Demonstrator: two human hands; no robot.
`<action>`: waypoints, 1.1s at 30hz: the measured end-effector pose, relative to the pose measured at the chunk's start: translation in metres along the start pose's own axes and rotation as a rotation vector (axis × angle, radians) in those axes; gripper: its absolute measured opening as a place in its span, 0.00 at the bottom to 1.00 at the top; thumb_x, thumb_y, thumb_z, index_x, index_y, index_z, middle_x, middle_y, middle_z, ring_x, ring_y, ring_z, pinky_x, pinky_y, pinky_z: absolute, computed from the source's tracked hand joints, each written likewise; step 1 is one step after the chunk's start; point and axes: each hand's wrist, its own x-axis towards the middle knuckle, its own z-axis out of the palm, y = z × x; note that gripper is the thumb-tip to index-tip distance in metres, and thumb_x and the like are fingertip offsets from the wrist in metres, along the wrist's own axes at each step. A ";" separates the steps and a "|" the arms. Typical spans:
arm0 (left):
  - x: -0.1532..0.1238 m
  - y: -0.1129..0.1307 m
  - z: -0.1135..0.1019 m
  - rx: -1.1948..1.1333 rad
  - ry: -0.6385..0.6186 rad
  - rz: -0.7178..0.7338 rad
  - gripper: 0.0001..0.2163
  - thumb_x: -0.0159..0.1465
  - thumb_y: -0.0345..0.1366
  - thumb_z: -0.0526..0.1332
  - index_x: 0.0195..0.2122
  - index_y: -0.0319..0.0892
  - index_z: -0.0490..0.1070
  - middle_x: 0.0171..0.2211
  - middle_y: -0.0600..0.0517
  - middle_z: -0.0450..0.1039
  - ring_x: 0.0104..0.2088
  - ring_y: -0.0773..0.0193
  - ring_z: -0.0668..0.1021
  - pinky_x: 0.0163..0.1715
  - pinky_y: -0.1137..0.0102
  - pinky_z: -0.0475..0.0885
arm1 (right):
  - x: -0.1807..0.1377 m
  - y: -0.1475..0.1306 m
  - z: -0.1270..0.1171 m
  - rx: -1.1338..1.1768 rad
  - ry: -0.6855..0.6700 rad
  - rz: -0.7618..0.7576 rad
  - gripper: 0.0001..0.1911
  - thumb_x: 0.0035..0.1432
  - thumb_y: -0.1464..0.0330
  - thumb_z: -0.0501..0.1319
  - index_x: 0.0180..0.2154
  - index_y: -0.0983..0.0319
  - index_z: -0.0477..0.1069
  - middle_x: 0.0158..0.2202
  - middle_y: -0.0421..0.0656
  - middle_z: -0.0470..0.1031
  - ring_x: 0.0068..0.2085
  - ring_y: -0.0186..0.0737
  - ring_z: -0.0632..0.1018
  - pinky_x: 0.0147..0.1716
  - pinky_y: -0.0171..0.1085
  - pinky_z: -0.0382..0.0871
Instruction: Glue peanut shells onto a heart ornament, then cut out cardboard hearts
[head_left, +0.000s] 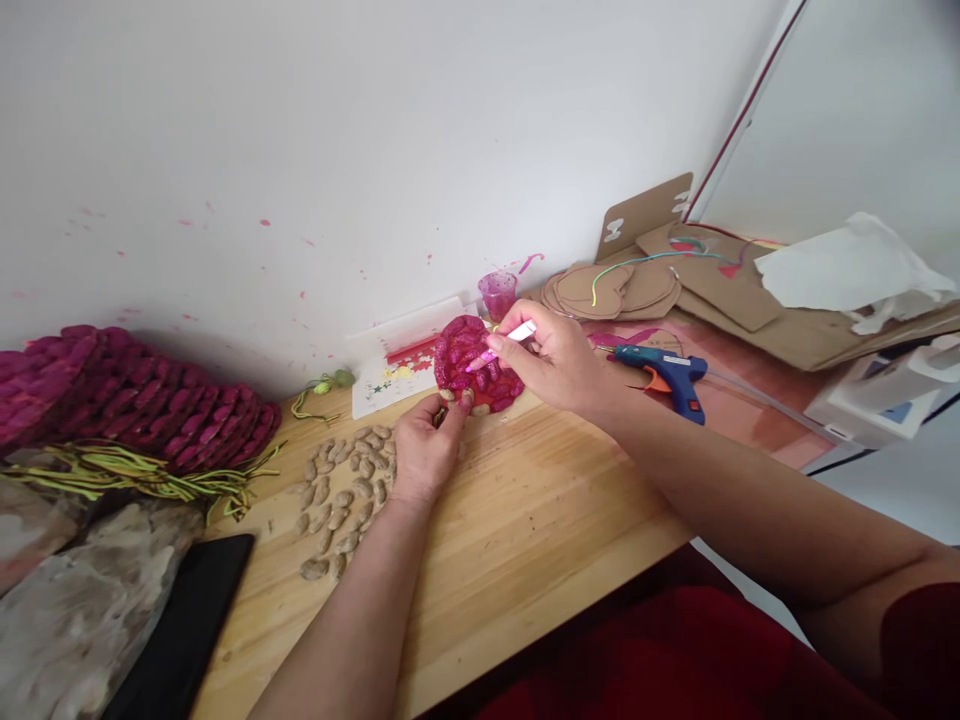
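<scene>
A craft piece point(469, 352) of magenta-painted peanut shells on a red base lies near the wall, with a few unpainted peanuts along its lower edge. At that edge, the fingers of my left hand point(429, 445) are closed on the piece. My right hand point(551, 355) pinches a slim white-handled tool point(517, 335), its pink tip against the shells; whether it is a brush or a marker I cannot tell. Just behind stands a clear cup point(498, 293) stained with pink paint. Left of my left forearm, many plain peanuts point(343, 500) are spread on the wooden table point(540, 540).
At the left are stacked magenta peanut pieces point(142, 400), yellow-green cords point(142, 475) and a plastic bag point(97, 590). A white sheet with small stars point(375, 385) lies behind. To the right are a blue glue gun point(675, 375), cardboard cutouts point(600, 290) and a white machine point(885, 390).
</scene>
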 end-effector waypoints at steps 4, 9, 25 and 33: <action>0.000 -0.003 -0.001 -0.001 0.001 0.011 0.17 0.57 0.49 0.68 0.22 0.41 0.71 0.20 0.56 0.64 0.24 0.68 0.62 0.26 0.72 0.59 | -0.001 -0.003 0.001 -0.076 0.001 0.004 0.09 0.62 0.63 0.63 0.32 0.59 0.67 0.24 0.37 0.75 0.24 0.34 0.70 0.26 0.34 0.59; 0.000 -0.004 -0.001 -0.019 -0.013 0.004 0.16 0.58 0.48 0.68 0.25 0.40 0.73 0.22 0.56 0.67 0.25 0.68 0.64 0.28 0.72 0.60 | -0.003 -0.009 0.003 -0.101 -0.064 0.020 0.09 0.63 0.65 0.61 0.31 0.59 0.65 0.23 0.36 0.75 0.22 0.32 0.69 0.25 0.33 0.58; 0.000 -0.002 -0.001 -0.010 -0.014 -0.014 0.18 0.58 0.49 0.67 0.23 0.41 0.68 0.20 0.57 0.63 0.22 0.69 0.62 0.23 0.72 0.56 | -0.003 -0.004 0.007 -0.049 -0.014 0.080 0.08 0.64 0.64 0.61 0.33 0.58 0.67 0.25 0.38 0.77 0.26 0.36 0.73 0.28 0.35 0.62; 0.002 -0.006 -0.001 -0.075 0.005 -0.074 0.18 0.59 0.50 0.67 0.22 0.43 0.67 0.17 0.57 0.62 0.19 0.69 0.62 0.21 0.71 0.56 | -0.005 -0.002 0.008 -0.056 -0.012 0.052 0.09 0.64 0.61 0.63 0.33 0.58 0.68 0.26 0.38 0.77 0.28 0.36 0.75 0.30 0.35 0.63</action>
